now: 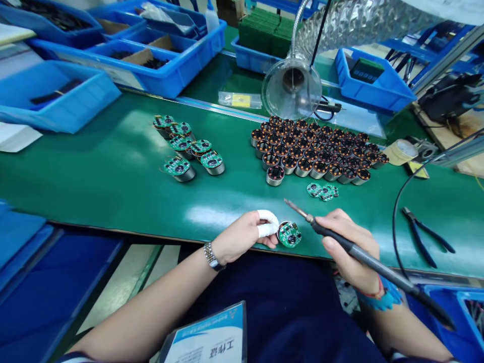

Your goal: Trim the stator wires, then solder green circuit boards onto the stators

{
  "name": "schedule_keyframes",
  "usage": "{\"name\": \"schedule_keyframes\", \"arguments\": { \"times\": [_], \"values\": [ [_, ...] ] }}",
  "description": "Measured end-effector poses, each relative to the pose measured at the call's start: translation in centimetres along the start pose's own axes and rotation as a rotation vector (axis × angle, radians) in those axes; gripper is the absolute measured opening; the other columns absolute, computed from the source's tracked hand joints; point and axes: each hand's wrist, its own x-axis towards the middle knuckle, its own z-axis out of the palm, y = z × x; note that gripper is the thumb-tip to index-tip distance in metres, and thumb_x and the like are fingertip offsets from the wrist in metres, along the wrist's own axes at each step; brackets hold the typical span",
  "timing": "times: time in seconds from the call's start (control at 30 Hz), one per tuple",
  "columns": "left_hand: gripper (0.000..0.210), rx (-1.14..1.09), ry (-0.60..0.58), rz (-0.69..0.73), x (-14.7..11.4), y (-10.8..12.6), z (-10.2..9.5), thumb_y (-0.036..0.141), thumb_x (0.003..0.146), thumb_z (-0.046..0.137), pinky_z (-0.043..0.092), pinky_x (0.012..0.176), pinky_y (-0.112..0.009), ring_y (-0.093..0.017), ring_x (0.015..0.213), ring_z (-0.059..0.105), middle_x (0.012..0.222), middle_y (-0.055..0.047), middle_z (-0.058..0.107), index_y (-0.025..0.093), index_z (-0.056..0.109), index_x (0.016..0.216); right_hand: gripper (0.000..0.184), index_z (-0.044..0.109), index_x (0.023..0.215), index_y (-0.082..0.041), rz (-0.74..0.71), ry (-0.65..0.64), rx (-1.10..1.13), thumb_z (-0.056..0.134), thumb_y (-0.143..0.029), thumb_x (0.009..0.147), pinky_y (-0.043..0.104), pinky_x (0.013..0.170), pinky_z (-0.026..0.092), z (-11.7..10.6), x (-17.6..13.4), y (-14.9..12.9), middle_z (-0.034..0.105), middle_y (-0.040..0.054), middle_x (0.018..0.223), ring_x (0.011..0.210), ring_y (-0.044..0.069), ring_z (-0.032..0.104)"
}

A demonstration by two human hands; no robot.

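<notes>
Near the front edge of the green bench, my left hand [254,229], with white covers on two fingers, is closed on a motor stator with a green circuit board [290,234] on top. My right hand [351,244] is wrapped round a soldering iron [351,248], whose tip points up and left, just above and apart from the board. Beyond the hands stand rows of copper-wound motor stators [304,166]. A few loose round circuit boards [328,192] lie in front of them. To the left is a group of stators with boards [212,162] on top.
A clear fume funnel [291,91] on a foil duct hangs behind the stators. Cutting pliers [425,234] lie at the right, beside a black cable [394,227]. Blue bins [170,75] line the back and left. A solder reel [401,151] stands right of the stators.
</notes>
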Motion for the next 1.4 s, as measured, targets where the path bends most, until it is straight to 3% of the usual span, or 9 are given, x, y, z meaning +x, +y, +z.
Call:
{"name": "schedule_keyframes", "arguments": {
  "times": [0.2,0.57,1.03,1.4],
  "values": [
    [0.008,0.041,-0.05,-0.023,0.2,0.2,-0.5,0.019,0.07,0.06,0.048,0.063,-0.024,-0.011,0.057,0.06,0.06,-0.001,0.062,0.013,0.056,0.07,0.023,0.067,0.094,-0.022,0.114,-0.087,0.119,0.056,-0.013,0.077,0.032,0.059,0.042,-1.3,0.3,0.0,0.063,0.0035,0.072,0.068,0.017,0.052],
    [0.005,0.089,-0.068,-0.038,0.4,0.5,-0.6,0.017,0.071,0.059,0.048,0.064,-0.025,-0.011,0.057,0.06,0.06,-0.001,0.062,0.013,0.057,0.069,0.02,0.068,0.093,-0.021,0.201,-0.166,0.16,0.056,-0.015,0.078,0.03,0.057,0.042,-1.3,0.6,0.0,0.062,0.0032,0.068,0.066,0.016,0.051],
    [0.004,0.144,-0.073,-0.043,0.4,0.7,-0.5,0.016,0.071,0.057,0.047,0.063,-0.024,-0.01,0.057,0.059,0.06,-0.001,0.062,0.013,0.057,0.069,0.021,0.068,0.093,-0.022,0.214,-0.175,0.183,0.056,-0.013,0.078,0.03,0.058,0.041,-1.3,0.6,0.1,0.063,0.0032,0.07,0.067,0.016,0.051],
    [0.005,0.164,-0.064,-0.041,0.2,1.1,-0.3,0.016,0.071,0.057,0.047,0.062,-0.024,-0.01,0.056,0.059,0.058,-0.001,0.062,0.013,0.055,0.067,0.021,0.068,0.093,-0.021,0.207,-0.098,0.199,0.056,-0.014,0.077,0.031,0.057,0.039,-1.9,0.3,-0.4,0.063,0.0037,0.07,0.067,0.016,0.05]
  ]
}}
